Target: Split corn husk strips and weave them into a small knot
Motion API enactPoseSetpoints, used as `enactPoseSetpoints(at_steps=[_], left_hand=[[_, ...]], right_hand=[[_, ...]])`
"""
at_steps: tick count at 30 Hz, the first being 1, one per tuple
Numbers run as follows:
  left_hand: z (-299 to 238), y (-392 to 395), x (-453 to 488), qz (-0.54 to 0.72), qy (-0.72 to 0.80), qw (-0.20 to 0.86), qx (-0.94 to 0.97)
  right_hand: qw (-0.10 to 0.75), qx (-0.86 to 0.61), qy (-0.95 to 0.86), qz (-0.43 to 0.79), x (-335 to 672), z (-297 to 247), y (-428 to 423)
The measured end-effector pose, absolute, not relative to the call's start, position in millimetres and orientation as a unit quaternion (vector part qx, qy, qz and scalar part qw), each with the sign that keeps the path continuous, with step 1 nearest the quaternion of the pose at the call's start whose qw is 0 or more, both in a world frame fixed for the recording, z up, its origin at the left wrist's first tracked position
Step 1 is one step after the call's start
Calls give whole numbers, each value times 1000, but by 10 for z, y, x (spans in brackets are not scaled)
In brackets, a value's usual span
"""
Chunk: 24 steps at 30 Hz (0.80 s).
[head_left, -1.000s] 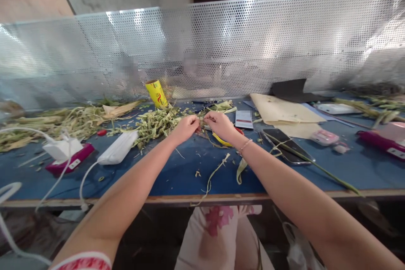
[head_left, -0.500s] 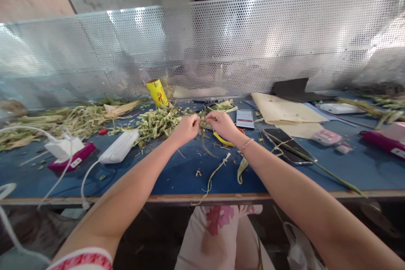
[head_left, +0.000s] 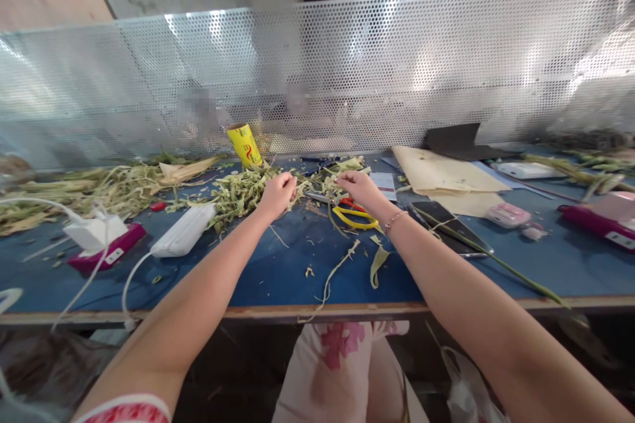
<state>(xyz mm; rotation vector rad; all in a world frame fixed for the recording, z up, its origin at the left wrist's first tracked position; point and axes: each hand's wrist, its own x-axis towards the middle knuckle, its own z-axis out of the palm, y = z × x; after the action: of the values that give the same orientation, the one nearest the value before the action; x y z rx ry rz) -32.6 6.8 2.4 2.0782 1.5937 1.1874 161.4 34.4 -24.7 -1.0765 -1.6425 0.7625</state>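
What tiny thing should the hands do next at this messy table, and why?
Perhaps move the left hand slowly toward the right hand. They're apart, and a thin plant strip seems to hang by the right hand's fingers, so two hands might steady it. Scissors lie close by, so take care.

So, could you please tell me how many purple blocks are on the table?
2: left purple block, beneath a white adapter; right purple block, near the picture's right edge. Others may be hidden.
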Motion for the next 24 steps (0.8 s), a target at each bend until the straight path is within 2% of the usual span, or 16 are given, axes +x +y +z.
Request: enactPoseSetpoints(at_steps=[6, 11, 24], left_hand=[[-102, 95, -241, 429, 458, 151, 764], [-121, 65, -224, 430, 396, 115, 803], [-135, 112, -244, 420, 411, 177, 790]], right_hand=[[476, -412, -700, 338, 1477, -277, 282], [479, -380, -697, 375, 1428, -276, 255], [459, -393, -726, 328, 1426, -246, 216]])
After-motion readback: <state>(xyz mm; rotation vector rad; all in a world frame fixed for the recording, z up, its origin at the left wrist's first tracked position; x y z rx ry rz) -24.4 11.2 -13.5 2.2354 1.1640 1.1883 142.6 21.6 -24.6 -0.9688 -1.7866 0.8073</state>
